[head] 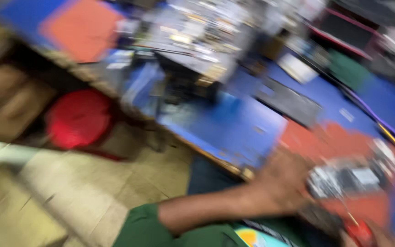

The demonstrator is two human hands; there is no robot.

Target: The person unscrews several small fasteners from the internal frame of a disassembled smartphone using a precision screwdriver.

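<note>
Left hand (284,180) on edge of blue workbench (234,128), touching grey circuit board (344,180) on red mat (330,142); grip unclear through blur | right hand (380,235) at bottom right corner, closed round red-handled tool (360,231) | red stool (78,118) on floor at left | keyboard (289,101) farther back on bench

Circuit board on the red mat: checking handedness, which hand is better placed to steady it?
Likely left: the left hand lies by the circuit board; the right hand seems busy with a red tool.
</note>
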